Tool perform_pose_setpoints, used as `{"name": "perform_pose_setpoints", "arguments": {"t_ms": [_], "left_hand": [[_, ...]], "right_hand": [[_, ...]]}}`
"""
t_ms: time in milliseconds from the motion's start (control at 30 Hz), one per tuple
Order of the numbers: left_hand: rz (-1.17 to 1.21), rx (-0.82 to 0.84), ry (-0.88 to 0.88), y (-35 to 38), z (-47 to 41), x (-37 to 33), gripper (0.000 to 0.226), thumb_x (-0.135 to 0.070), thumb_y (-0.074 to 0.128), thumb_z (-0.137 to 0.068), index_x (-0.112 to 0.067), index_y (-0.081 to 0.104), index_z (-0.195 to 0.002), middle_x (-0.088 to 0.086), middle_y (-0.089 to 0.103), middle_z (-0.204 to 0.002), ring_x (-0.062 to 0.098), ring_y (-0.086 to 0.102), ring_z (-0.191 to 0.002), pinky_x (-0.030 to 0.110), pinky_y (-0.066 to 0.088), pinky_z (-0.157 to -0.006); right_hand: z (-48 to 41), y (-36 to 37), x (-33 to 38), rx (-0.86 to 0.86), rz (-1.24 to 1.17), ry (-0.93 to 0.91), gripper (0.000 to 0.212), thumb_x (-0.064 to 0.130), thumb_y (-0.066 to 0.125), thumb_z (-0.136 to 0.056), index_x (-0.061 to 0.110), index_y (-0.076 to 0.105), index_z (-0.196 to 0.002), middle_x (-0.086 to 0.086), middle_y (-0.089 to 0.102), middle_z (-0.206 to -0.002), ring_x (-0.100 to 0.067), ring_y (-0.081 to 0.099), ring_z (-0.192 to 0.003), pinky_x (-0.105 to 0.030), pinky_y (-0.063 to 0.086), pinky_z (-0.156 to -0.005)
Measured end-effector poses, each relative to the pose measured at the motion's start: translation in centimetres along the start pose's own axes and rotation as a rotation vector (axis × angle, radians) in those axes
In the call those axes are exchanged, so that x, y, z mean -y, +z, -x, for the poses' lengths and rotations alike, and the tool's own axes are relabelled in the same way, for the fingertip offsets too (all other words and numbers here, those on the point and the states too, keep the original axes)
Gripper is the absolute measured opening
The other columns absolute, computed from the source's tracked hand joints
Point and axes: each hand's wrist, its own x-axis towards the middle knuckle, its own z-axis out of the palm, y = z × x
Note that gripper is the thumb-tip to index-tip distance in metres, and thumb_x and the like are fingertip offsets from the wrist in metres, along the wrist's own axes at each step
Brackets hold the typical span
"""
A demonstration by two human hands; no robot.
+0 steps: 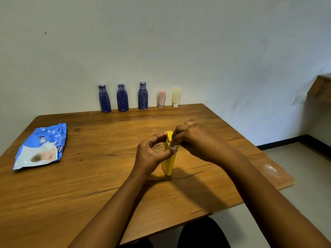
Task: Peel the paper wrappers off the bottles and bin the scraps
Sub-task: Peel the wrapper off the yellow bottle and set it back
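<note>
A bottle in a yellow paper wrapper (169, 163) stands on the wooden table (89, 176) in front of me. My left hand (152, 154) pinches the wrapper near its top from the left, thumb and fingers curled around it. My right hand (193, 140) grips the wrapper's upper edge from the right, where a small white bit shows between the fingers. Along the wall stand three blue wrapped bottles (104, 99) (122, 98) (143, 96), a pink wrapped bottle (161, 99) and a pale yellow wrapped bottle (176, 97).
A blue and white plastic bag (42, 147) lies flat on the table's left side. The table's right edge drops to a grey floor (304, 167). A wall socket (298, 98) and a wooden shelf corner (320, 88) are at the far right.
</note>
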Motion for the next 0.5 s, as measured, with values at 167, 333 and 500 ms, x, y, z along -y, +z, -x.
{"name": "perform_pose_setpoints", "arguments": {"t_ms": [167,333,500], "left_hand": [[-0.031,-0.017,0.025,0.2,0.2,0.0,0.061,-0.025,0.088,-0.061,-0.021,0.065,-0.116,-0.009,0.070,-0.110,0.004,0.064,-0.105,0.029,0.052,-0.093],[-0.019,-0.027,0.007,0.1,0.3,-0.2,0.059,-0.045,0.082,-0.055,-0.031,0.065,-0.109,-0.016,0.070,-0.106,0.003,0.064,-0.104,0.022,0.051,-0.089],[-0.004,-0.050,0.019,-0.2,0.1,0.0,0.067,-0.044,0.083,-0.056,-0.018,0.067,-0.115,-0.012,0.070,-0.107,0.003,0.064,-0.104,0.020,0.052,-0.087]], "right_hand": [[-0.4,-0.6,-2.4,-0.025,-0.385,0.169,0.024,0.007,0.060,-0.089,0.023,0.071,-0.103,0.008,0.062,-0.107,-0.005,0.054,-0.096,-0.020,0.048,-0.077],[-3.1,2.5,-2.1,-0.261,-0.590,0.305,0.022,0.008,0.058,-0.091,0.021,0.070,-0.105,0.011,0.061,-0.103,0.001,0.051,-0.092,-0.008,0.038,-0.069],[-1.2,4.1,-2.3,-0.286,-0.795,0.350,0.021,0.010,0.061,-0.089,0.025,0.071,-0.101,0.013,0.065,-0.098,-0.003,0.059,-0.091,-0.025,0.052,-0.078]]}}
